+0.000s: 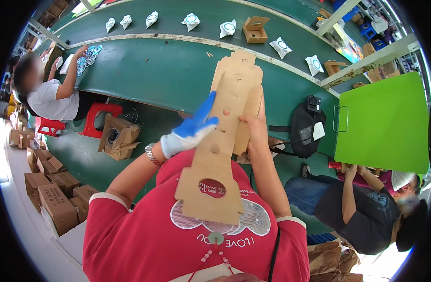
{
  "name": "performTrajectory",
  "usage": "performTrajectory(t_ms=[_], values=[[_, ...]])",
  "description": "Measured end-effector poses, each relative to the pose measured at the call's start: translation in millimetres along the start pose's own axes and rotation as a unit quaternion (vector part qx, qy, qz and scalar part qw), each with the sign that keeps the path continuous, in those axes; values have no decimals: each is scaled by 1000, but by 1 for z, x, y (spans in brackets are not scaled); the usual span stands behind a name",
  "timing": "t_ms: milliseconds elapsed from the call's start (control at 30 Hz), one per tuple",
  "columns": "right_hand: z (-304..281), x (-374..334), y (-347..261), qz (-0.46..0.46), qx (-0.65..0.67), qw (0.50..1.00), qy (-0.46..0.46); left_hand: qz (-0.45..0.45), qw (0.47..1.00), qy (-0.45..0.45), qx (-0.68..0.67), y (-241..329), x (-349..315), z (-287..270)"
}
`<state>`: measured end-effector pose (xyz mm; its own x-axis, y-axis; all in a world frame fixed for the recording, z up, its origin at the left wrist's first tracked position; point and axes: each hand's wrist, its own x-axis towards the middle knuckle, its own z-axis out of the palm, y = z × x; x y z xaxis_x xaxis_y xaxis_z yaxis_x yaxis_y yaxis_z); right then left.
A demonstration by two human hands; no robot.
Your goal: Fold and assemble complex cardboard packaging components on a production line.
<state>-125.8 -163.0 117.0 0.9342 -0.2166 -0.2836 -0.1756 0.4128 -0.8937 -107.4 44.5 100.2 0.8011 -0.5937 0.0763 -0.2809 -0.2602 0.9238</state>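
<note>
A long, die-cut flat cardboard box blank (220,136) is held up in front of my chest, its top end over the table edge. It has a large round hole near its lower end and several small cut-outs. My left hand (192,126), in a blue and white glove, is at the blank's left edge, with thumb and fingers apart against it. My bare right hand (255,127) grips the right side, its thumb on a folded cardboard flap (243,134); the other fingers are mostly hidden behind the cardboard.
Ahead runs a green table (149,66). Beyond it lie several white pouches (191,21) and an open small carton (255,30). A black bag (306,129) is at the right, near a bright green board (385,124). One person (55,94) sits left, another (361,207) right. Cartons (58,202) are stacked left.
</note>
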Motion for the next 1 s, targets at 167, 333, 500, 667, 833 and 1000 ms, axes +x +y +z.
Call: performTrajectory(t_ms=[167, 333, 500, 667, 833, 1000], values=[[4, -29, 19, 24, 6, 994, -108, -75, 938, 79, -330, 11, 8, -12], [-5, -39, 8, 31, 47, 992, -117, -106, 928, 77, -350, 24, 6, 2], [-35, -40, 34, 30, 123, 987, -97, -117, 940, 92, -308, 15, 13, 20], [-26, -39, 25, -80, -58, 994, -41, -62, 989, 44, -127, 4, 35, 33], [-19, -26, 17, -129, -54, 990, 21, -22, 923, 257, -285, 34, 55, 48], [-13, -19, 37, -101, 15, 985, 140, -56, 907, 212, -361, 14, 45, 58]])
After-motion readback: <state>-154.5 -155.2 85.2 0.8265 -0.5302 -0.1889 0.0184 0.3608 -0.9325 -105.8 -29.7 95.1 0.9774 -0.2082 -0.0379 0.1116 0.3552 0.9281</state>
